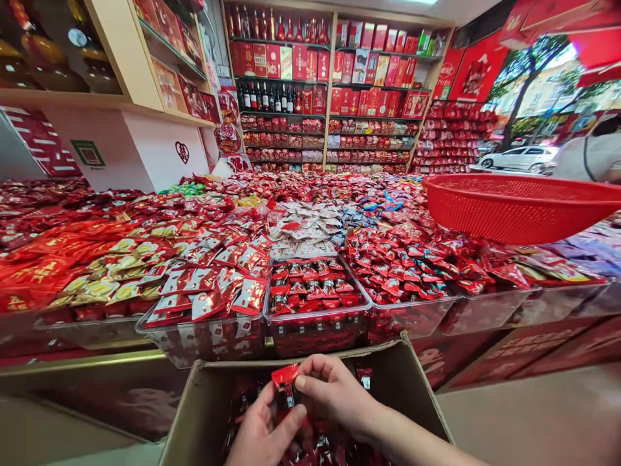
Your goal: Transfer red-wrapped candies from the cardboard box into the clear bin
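Over an open cardboard box (427,388), both my hands meet at one small red-and-black wrapped candy (286,378). My right hand (334,391) pinches the candy's upper right corner between thumb and finger. Curled round its lower left side, my left hand (266,427) has its fingertips against the wrapper. More wrapped candies (323,446) lie loose in the box below, partly covered by my hands. Just beyond the box stands a clear plastic bin (317,314) with the same kind of candies laid in rows.
Clear bins of red-and-white packets (204,291) and loose red candies (402,265) flank the middle bin. A red plastic basket (524,207) rests on the heaps at right. Shelves (334,84) of bottles and boxes line the back. A person (592,152) is partly visible at far right.
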